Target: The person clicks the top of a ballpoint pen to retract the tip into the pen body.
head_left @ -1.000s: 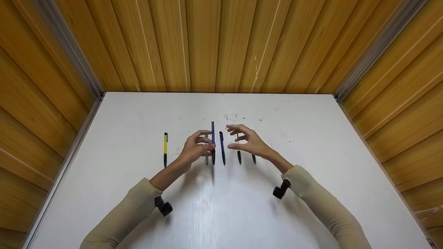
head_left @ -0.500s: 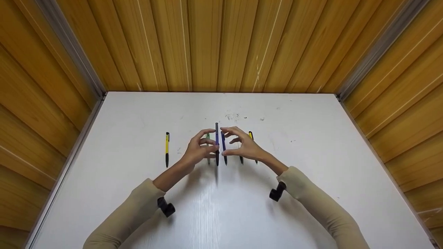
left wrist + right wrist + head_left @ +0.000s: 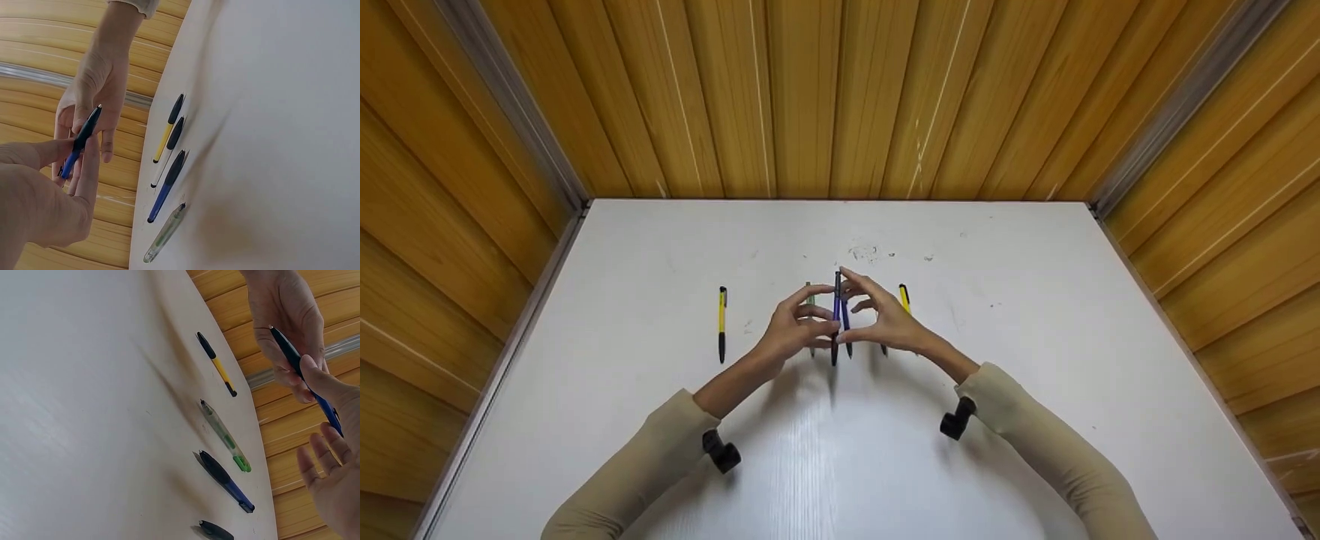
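Note:
A blue pen with a dark grip (image 3: pixel 836 304) is held up over the table, its dark tip pointing toward the person. My left hand (image 3: pixel 789 330) pinches it between thumb and fingers. From the other side, my right hand (image 3: pixel 896 322) has its index fingertip at the pen's far end and its thumb on the dark grip. In the right wrist view that thumb lies along the pen (image 3: pixel 289 351), while the other fingers spread loosely. Below, a second blue pen (image 3: pixel 166 188) lies on the table, with a clear green pen (image 3: pixel 225 436) beside it.
On the white table (image 3: pixel 660 247) a yellow-and-black pen (image 3: pixel 722 322) lies to the left. A white-and-black pen (image 3: pixel 169 152) and another yellow-and-black pen (image 3: pixel 167 129) lie to the right, partly behind the right hand in the head view. Wood-look walls (image 3: pixel 802 97) enclose the table.
My left hand has carried the blue pen slightly right. My right hand has moved left to meet it, and its thumb and index finger are now at the pen.

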